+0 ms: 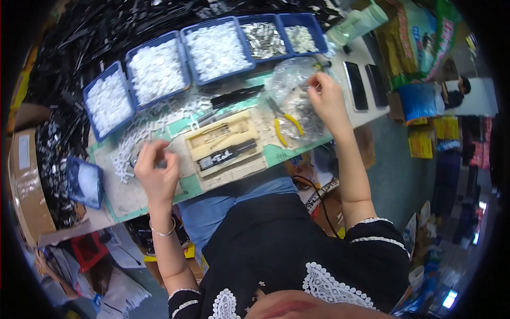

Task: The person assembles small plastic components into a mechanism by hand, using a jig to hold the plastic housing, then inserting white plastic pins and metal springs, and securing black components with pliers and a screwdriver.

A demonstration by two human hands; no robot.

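A cream-coloured fixture block [212, 129] lies at the bench's front edge, with a black slotted part [227, 154] seated in its nearer groove. To its left, over white plastic pieces, my left hand [158, 171] is curled with thumb and fingers close together; what it may hold is hidden. My right hand [328, 101] is raised over a clear plastic bag [289, 80] and small metal pieces [309, 118], its fingertips pinched on something too small to make out. Yellow-handled pliers [287, 125] rest between the fixture and that bag.
Blue bins [185, 59] of white and metal parts line the back, before a heap of black strips [101, 32]. Loose white pieces [126, 154] lie leftward, near a small blue tray [85, 183]. Two phones [355, 86] and a pale green bottle [357, 25] stand at the right.
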